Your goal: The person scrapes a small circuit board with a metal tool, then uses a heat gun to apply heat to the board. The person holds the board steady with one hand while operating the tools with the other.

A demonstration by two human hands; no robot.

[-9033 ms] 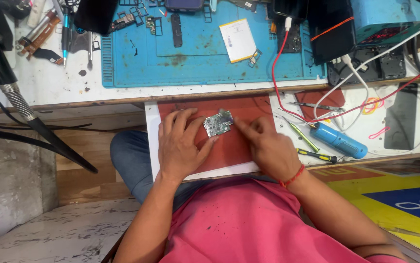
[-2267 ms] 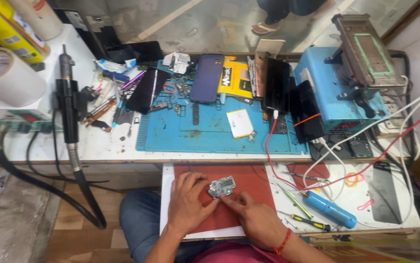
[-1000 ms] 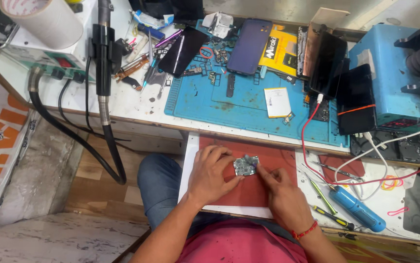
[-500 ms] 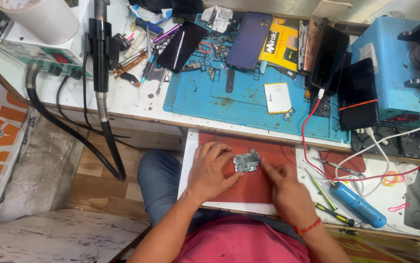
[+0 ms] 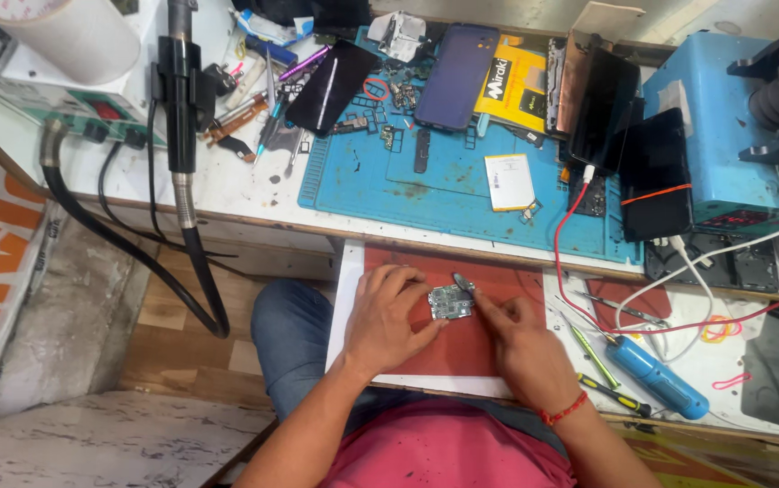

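Note:
A small green circuit board lies on a red mat that covers a white pull-out board over my lap. My left hand rests on the mat, fingers curled, its fingertips pinning the board's left edge. My right hand holds a thin metal tool whose tip touches the board's upper right corner.
Behind is a blue work mat with small parts, a dark phone and a white battery. A hot-air handle hangs at left. A blue machine stands right. A blue-handled screwdriver lies beside red and white cables.
The view has tilted and drifted slightly between frames. My hands stay on the board on the red mat, with only small finger shifts.

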